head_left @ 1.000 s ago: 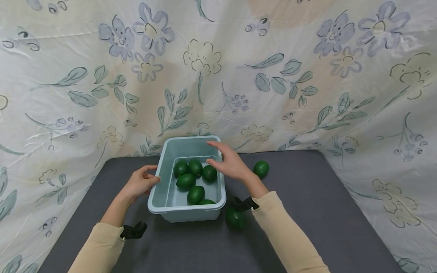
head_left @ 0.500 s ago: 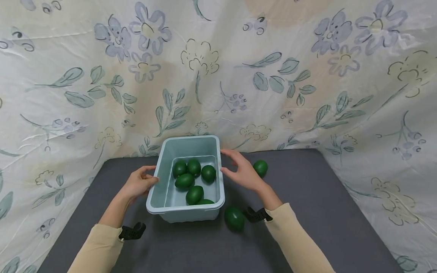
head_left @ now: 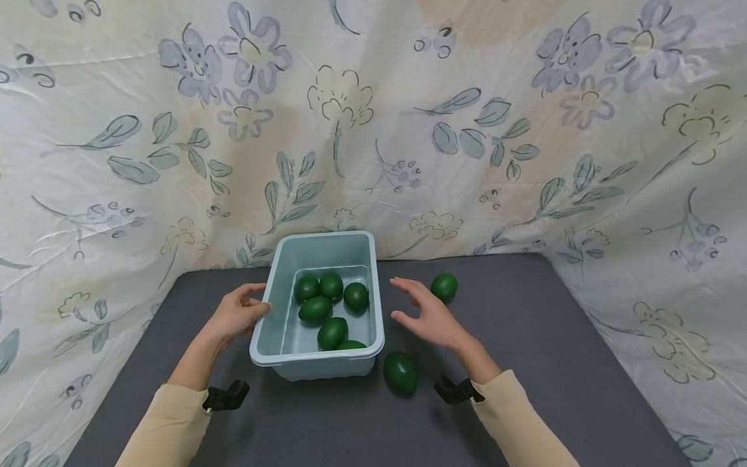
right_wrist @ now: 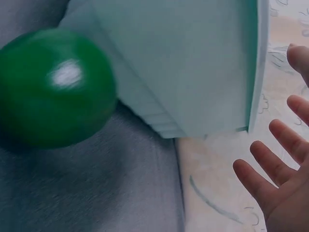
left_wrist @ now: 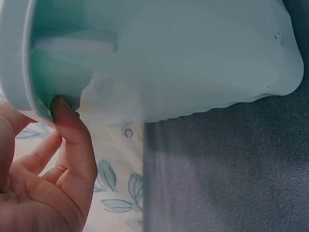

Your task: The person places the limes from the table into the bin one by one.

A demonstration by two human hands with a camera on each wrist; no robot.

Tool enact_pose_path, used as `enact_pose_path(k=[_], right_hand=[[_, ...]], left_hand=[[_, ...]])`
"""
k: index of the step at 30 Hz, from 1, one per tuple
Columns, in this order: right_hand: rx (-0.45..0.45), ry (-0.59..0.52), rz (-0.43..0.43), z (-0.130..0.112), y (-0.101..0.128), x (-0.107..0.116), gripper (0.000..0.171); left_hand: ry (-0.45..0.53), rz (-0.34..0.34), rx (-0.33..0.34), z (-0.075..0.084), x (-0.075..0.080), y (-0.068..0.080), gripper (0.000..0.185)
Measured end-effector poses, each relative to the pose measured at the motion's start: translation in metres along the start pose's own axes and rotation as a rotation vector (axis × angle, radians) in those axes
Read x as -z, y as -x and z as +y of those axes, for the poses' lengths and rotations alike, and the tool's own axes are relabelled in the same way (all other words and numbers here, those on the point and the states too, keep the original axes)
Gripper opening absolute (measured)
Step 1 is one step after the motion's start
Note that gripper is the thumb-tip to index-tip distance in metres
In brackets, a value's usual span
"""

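Note:
In the head view, a pale blue plastic bin (head_left: 318,368) stands on the dark table. Several glossy, dark green oval fruits (head_left: 316,311), which look like avocados, lie inside on its floor. The left hand (head_left: 238,314) pinches the bin's left rim; the left wrist view shows a fingertip tucked under the lip (left_wrist: 30,58). The right hand (head_left: 430,316), fingers spread, hovers to the right of the bin and touches nothing. One similar fruit (head_left: 400,373) lies on the table by the bin's near right corner, large in the right wrist view. Another fruit (head_left: 445,287) sits just beyond the right hand.
A dark grey cloth covers the table (head_left: 525,337). Behind it and along both sides hangs a floral curtain (head_left: 403,130), close to the bin's far end. Black camera bands (head_left: 226,395) are worn on both wrists.
The right hand has drawn back from over the bin's right rim, out to the right and slightly toward the person. The left hand, bin and fruits stay where they were.

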State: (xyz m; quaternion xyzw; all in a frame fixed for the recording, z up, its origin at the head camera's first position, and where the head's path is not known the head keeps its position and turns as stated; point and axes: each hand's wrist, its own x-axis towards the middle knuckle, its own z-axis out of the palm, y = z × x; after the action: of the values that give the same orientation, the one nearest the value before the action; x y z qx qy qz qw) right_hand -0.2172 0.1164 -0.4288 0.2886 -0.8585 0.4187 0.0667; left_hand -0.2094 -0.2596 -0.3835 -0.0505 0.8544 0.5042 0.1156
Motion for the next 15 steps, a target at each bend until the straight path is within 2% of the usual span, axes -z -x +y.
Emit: enact_pose_path(k=[7, 15], right_hand=[[-0.026, 0.035, -0.049, 0.009, 0.016, -0.004, 0.061], [-0.039, 0.015, -0.099, 0.017, 0.034, -0.012, 0.063]], left_hand=[[-0.012, 0.007, -0.002, -0.001, 0.000, -0.001, 0.058], [-0.017, 0.011, -0.006, 0.000, 0.000, 0.000, 0.058]])
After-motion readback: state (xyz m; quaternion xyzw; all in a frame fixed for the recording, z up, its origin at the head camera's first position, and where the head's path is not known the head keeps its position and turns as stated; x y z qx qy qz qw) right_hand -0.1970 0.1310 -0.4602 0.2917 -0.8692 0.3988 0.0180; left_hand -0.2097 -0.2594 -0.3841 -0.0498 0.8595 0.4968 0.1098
